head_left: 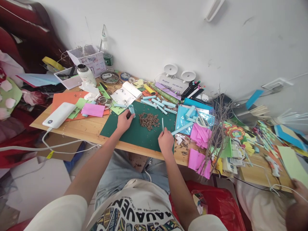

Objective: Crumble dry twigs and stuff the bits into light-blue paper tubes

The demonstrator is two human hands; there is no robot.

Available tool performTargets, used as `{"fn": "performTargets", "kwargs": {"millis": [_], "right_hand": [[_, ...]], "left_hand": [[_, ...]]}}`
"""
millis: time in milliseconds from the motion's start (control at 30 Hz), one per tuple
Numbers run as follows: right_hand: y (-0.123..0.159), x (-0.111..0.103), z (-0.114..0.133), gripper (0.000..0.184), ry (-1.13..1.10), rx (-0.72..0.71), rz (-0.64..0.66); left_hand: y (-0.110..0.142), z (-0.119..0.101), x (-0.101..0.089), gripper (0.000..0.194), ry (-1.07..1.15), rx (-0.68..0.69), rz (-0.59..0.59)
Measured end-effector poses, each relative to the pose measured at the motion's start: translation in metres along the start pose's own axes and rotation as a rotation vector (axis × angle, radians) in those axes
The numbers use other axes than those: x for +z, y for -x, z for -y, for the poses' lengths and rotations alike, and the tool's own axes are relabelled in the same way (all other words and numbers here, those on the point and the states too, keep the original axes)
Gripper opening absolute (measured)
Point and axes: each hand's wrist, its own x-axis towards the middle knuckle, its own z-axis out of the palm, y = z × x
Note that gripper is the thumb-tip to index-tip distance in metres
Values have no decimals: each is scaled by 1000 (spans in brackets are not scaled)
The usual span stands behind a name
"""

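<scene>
My left hand (124, 122) is closed around a short light-blue paper tube (131, 110), which stands roughly upright at the left of the dark green mat (130, 133). Pinched in my right hand (166, 141) is a thin pale-blue stick (162, 123), pointing up and away from me; I cannot tell its material. Between the two hands lies a heap of small brown dried bits (149, 121). Several rolled light-blue paper tubes (157, 104) are scattered along the far edge of the mat.
Right of the mat are a blue plastic packet (180, 120), pink paper (199, 157) and upright dry twigs (218, 138). A white power bank (59, 115) with a cable and an uncapped white bottle (86, 75) stand left. Another person's hand (300, 189) shows at far right.
</scene>
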Motion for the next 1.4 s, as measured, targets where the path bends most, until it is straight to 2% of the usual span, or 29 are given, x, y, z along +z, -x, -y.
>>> {"fn": "performTargets", "kwargs": {"millis": [100, 200, 367, 500, 633, 833, 933, 1067, 1200, 1300, 1400], "right_hand": [[-20, 1, 1, 36, 25, 30, 14], [-39, 2, 5, 37, 32, -1, 39], [-44, 7, 5, 40, -1, -181, 86], [-49, 8, -6, 39, -75, -314, 48], [-81, 1, -5, 41, -94, -323, 0], [-132, -1, 19, 36, -47, -439, 96], [-136, 3, 22, 35, -49, -518, 114], [-130, 5, 10, 35, -85, -646, 166], [-129, 4, 1, 33, -152, -674, 182], [-139, 5, 12, 33, -201, -692, 150], [-154, 7, 36, 35, -202, -774, 172]], "left_hand": [[0, 0, 0, 23, -5, 9, 1], [1, 0, 0, 23, -13, 3, 6], [0, 3, 2, 21, -15, 15, 9], [0, 5, 3, 21, -9, 17, 18], [0, 6, 4, 22, -26, 26, 26], [1, 7, 4, 24, -58, 40, 49], [1, 7, 4, 24, -57, 44, 51], [1, 8, 4, 26, -92, 46, 46], [1, 7, 4, 25, -95, 48, 24], [1, 5, 2, 22, -93, 33, -19], [1, 5, 1, 20, -116, 7, -77]]}}
